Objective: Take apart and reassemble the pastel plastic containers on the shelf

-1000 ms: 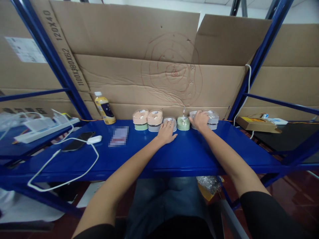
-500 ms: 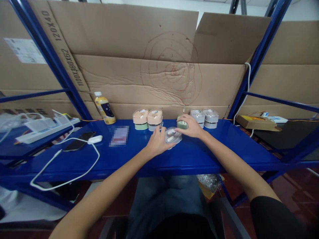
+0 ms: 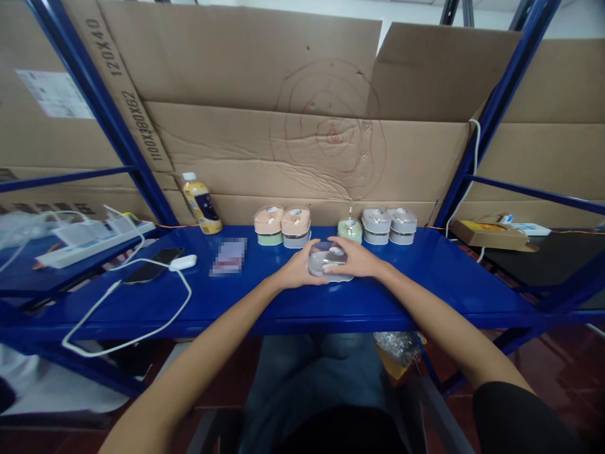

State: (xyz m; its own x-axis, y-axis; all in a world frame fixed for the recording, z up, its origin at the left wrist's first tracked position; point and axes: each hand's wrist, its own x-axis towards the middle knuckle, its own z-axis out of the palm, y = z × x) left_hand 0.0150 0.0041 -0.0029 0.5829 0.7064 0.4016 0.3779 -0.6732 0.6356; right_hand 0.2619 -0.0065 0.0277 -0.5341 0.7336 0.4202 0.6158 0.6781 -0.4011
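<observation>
My left hand (image 3: 300, 269) and my right hand (image 3: 354, 260) grip a transparent plastic lidded container (image 3: 328, 261) from either side, just above the blue steel shelf (image 3: 449, 296). Its top shows between my fingers, and my hands hide its ends. Behind it stands a row of small lidded containers: a peach and green one (image 3: 268, 225), a peach and grey one (image 3: 296, 227), a pale green one (image 3: 350, 231), and two grey ones (image 3: 376, 226) (image 3: 402, 226). My right fingertips are nearest the pale green one, without touching it.
On the shelf's left are a yellow-labelled bottle (image 3: 201, 205), a blurred card (image 3: 228, 256), a phone (image 3: 151, 268), a white cabled device (image 3: 183, 262) and a power strip (image 3: 94, 243). Cardboard sheets with drawn red rings (image 3: 331, 135) stand behind.
The transparent container has left the row and come toward me. My right hand has moved off the pale green container onto it, and both hands now close around it.
</observation>
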